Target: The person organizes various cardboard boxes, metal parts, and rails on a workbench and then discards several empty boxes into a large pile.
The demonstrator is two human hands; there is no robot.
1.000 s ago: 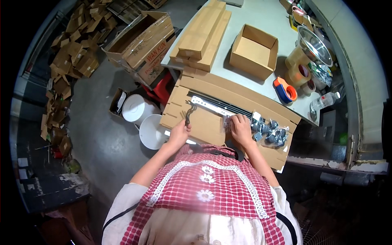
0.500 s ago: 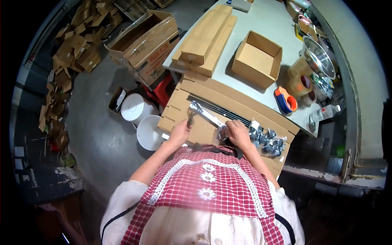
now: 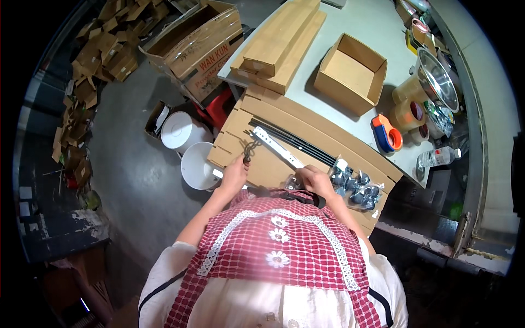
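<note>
My left hand [image 3: 234,175] is closed on a bundle of thin dark cords [image 3: 249,150], whose loose ends fan out above the fingers. A white strip with small holes [image 3: 277,147] slants across the cardboard, and my right hand [image 3: 315,180] grips its near end. Just left of that hand, a small clear plastic bag [image 3: 293,182] lies close to the apron; its contents cannot be made out. Several long black rods [image 3: 306,150] lie beyond the strip. Clear bags of dark round parts [image 3: 363,191] sit to the right of my right hand.
Under these things is a flat cardboard box [image 3: 328,134]. On the white table [image 3: 306,101] stand long cartons [image 3: 279,46], an open box [image 3: 353,71], an orange-blue tape dispenser [image 3: 386,134], tape rolls, a steel bowl and a bottle [image 3: 437,157]. White buckets [image 3: 186,131] stand at left.
The view has shifted slightly. My left hand has drawn a little left, and the dark cords show more spread out. The white strip's far end appears higher, and my right hand stays near its other end.
</note>
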